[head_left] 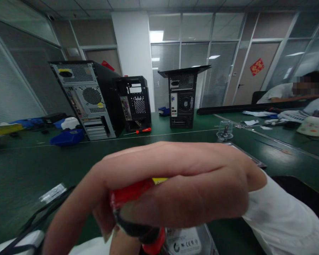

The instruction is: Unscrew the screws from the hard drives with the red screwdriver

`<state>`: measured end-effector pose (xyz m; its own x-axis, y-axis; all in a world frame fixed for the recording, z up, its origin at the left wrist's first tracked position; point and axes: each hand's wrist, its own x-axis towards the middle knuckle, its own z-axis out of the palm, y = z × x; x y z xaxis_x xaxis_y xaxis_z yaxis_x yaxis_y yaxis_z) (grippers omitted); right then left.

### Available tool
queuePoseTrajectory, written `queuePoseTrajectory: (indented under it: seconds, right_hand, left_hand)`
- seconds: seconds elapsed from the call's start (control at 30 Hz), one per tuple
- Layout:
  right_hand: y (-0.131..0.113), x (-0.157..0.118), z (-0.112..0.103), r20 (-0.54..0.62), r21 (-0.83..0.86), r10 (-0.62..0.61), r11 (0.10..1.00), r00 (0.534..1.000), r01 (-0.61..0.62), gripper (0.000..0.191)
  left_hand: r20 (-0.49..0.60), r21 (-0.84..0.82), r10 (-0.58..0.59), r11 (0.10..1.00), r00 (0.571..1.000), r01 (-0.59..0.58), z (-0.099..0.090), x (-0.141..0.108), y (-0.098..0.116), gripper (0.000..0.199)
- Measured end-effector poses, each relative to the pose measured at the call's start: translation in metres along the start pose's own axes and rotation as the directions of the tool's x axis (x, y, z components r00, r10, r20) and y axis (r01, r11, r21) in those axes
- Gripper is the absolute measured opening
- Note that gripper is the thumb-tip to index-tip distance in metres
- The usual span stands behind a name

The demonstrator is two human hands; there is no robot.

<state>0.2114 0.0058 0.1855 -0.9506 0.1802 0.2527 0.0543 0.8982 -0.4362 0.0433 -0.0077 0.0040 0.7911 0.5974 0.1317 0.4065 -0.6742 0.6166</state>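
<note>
My right hand (180, 180) fills the middle of the view, close to the camera, its fingers wrapped round the red and black handle of a screwdriver (134, 193). Below it lies a hard drive (184, 242) with a white label, partly covered by the hand. Only a small part of my left hand (124, 242) shows at the bottom edge, beneath the handle; its fingers are hidden.
Three computer cases, a large one (91, 95), an open one (135, 102) and a smaller one (182, 99), stand at the back. Nearby are a blue bin (67, 137), another screwdriver (143, 130) and a clear container (224, 131). A person sits far right.
</note>
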Motion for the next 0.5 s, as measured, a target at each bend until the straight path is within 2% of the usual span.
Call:
queuePoseTrajectory:
  seconds: [0.1, 0.17, 0.27, 0.4, 0.5]
  right_hand:
    - [-0.002, -0.004, -0.003, 0.054, 0.213, -0.052, 0.976, 0.997, 0.040, 0.050]
    - [0.001, -0.007, -0.003, -0.016, 0.270, -0.043, 0.962, 0.999, 0.046, 0.047]
    - [0.007, -0.010, 0.000, -0.120, 0.252, -0.016, 0.967, 0.993, 0.046, 0.046]
    - [0.014, -0.011, 0.006, -0.094, 0.174, -0.032, 0.984, 0.995, 0.048, 0.056]
    - [0.012, -0.009, 0.007, -0.097, 0.082, -0.096, 0.991, 0.991, 0.104, 0.063]
  left_hand:
    - [-0.018, 0.007, -0.023, 1.000, 1.000, 0.023, 0.007, -0.003, -0.006, 0.030]
    - [-0.035, 0.012, -0.046, 0.999, 0.998, 0.046, 0.011, -0.006, -0.010, 0.042]
    - [-0.063, 0.039, -0.075, 0.996, 0.995, 0.077, 0.015, -0.010, -0.015, 0.059]
    - [-0.082, 0.074, -0.089, 0.993, 0.993, 0.095, 0.017, -0.012, -0.016, 0.054]
    - [-0.081, 0.089, -0.092, 0.991, 0.992, 0.099, 0.015, -0.010, -0.015, 0.052]
